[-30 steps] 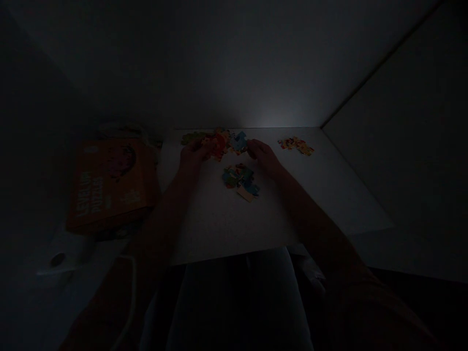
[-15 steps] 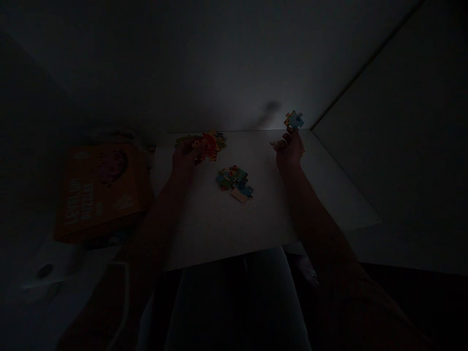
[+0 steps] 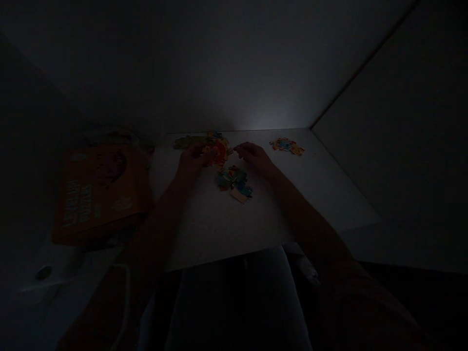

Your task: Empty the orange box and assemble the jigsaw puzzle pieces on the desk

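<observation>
The view is very dim. My left hand [image 3: 193,158] has its fingers closed on a puzzle piece at the left edge of a red and yellow pile of pieces [image 3: 220,152]. My right hand [image 3: 252,155] is just right of that pile, its fingertips pinched together; whatever they hold, if anything, is too dark to make out. Below and between the hands lies a blue-green pile [image 3: 232,178] with one pale piece [image 3: 239,195] at its lower edge. Green pieces [image 3: 188,141] lie behind my left hand. Farther right sits a blue and yellow pile [image 3: 287,145].
An orange puzzle box [image 3: 98,190] stands at the left, beside the white table [image 3: 219,234]. A wall [image 3: 234,73] rises along the table's back edge, and a panel [image 3: 395,122] stands on the right. My legs are below the front edge.
My right hand has moved left from the blue and yellow pile to beside the red one. The blue and yellow piece it held up is no longer raised. My left hand has shifted slightly right.
</observation>
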Motion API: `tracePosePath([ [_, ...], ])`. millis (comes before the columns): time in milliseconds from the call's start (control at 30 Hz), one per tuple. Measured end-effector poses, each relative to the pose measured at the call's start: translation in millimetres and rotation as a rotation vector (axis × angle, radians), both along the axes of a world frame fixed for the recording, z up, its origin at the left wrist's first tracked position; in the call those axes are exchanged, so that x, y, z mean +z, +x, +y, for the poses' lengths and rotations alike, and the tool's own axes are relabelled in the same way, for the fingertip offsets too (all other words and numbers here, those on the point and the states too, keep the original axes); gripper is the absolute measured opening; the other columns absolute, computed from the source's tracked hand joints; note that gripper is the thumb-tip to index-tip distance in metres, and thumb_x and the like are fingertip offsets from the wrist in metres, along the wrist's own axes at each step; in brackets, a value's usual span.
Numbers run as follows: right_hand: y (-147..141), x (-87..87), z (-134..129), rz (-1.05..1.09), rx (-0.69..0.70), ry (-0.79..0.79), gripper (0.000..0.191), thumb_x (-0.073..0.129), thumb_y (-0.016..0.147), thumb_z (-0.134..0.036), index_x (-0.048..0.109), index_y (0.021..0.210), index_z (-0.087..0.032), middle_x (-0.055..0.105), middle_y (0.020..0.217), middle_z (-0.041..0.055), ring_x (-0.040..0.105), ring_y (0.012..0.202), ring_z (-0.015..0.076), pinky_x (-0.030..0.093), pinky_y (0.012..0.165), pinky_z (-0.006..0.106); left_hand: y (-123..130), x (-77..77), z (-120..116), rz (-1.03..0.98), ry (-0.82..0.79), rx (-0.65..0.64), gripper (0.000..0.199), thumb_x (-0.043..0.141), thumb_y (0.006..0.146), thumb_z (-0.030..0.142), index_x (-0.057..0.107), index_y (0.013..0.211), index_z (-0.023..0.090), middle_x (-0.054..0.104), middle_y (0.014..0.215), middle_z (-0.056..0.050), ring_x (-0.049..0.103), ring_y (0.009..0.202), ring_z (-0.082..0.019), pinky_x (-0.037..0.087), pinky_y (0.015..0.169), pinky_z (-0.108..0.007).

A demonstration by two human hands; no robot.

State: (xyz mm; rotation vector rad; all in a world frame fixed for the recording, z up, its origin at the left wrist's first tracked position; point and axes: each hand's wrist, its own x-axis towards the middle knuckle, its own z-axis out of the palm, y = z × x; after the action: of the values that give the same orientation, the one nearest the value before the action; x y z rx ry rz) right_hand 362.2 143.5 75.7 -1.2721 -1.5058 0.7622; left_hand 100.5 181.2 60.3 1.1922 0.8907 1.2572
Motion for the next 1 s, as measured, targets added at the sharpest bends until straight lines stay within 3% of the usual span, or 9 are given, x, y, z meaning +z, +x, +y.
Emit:
tracePosePath([
  [100,-16.2,-2.5,-2.5,-0.082,0.1,-0.015,0.06,0.085,0.087,-0.086,0.08,0.095,-0.027,0.077,0.089,0.0035,0.065,0.084,0.0214,0.053,0.077,0.037,0.8,-0.2,-2.3,0.018,0.031,-0.046,0.068,0.107,0.062,0.058,0.083,0.114,0.021,0.085,0.111,-0.01,0.078,0.099,-0.025,0.064,0.083,-0.034],
  [200,-16.4,-0.8,-2.4,-0.041,0.074,0.0,0.063,0.084,0.088,-0.089,0.075,0.092,-0.027,0.074,0.086,0.0023,0.06,0.079,0.0193,0.05,0.074,0.036,-1.9,1.2,-3.4,0.014,0.021,-0.046,0.068,0.106,0.068,0.065,0.084,0.116,0.021,0.085,0.119,-0.011,0.078,0.107,-0.026,0.063,0.084,-0.033],
  [400,-2.4,8.6,-1.6,0.247,-0.1,0.062,0.068,0.09,0.083,-0.093,0.071,0.087,-0.027,0.075,0.092,0.0018,0.048,0.066,0.0124,0.042,0.062,0.032,-5.2,1.9,-3.0,-0.067,-0.058,-0.018,0.061,0.107,0.071,0.062,0.087,0.112,0.022,0.086,0.121,-0.011,0.078,0.106,-0.024,0.064,0.083,-0.031],
  [533,0.6,12.7,0.7,0.341,-0.205,0.016,0.06,0.095,0.086,-0.082,0.071,0.087,-0.027,0.076,0.093,0.0006,0.048,0.063,0.0107,0.04,0.057,0.028,-3.7,2.2,-3.3,-0.053,-0.053,0.0,0.054,0.106,0.072,0.057,0.087,0.111,0.025,0.087,0.122,-0.011,0.08,0.108,-0.026,0.068,0.084,-0.034],
  [767,29.4,20.3,7.3,0.798,-0.605,0.046,0.057,0.084,0.094,-0.082,0.062,0.095,-0.03,0.065,0.089,-0.0035,0.043,0.061,0.0105,0.044,0.055,0.025,-1.3,3.1,-2.4,-0.086,-0.073,0.03,0.046,0.106,0.077,0.05,0.084,0.109,0.025,0.087,0.126,-0.011,0.082,0.111,-0.028,0.072,0.085,-0.037],
  [867,33.3,18.8,5.6,0.771,-0.568,-0.089,0.055,0.086,0.091,-0.079,0.064,0.093,-0.029,0.065,0.087,-0.0027,0.045,0.061,0.0115,0.044,0.055,0.026,-1.0,0.0,0.3,-0.088,-0.066,0.04,0.052,0.107,0.075,0.053,0.084,0.112,0.025,0.087,0.128,-0.011,0.082,0.11,-0.027,0.071,0.083,-0.034],
  [1000,11.5,14.0,-0.7,0.44,-0.304,-0.082,0.047,0.095,0.083,-0.069,0.076,0.096,-0.028,0.07,0.088,-0.0017,0.05,0.066,0.0115,0.043,0.058,0.026,-2.2,-3.6,1.3,-0.061,-0.055,0.024,0.06,0.107,0.072,0.058,0.082,0.114,0.024,0.086,0.123,-0.011,0.081,0.106,-0.026,0.068,0.078,-0.032],
])
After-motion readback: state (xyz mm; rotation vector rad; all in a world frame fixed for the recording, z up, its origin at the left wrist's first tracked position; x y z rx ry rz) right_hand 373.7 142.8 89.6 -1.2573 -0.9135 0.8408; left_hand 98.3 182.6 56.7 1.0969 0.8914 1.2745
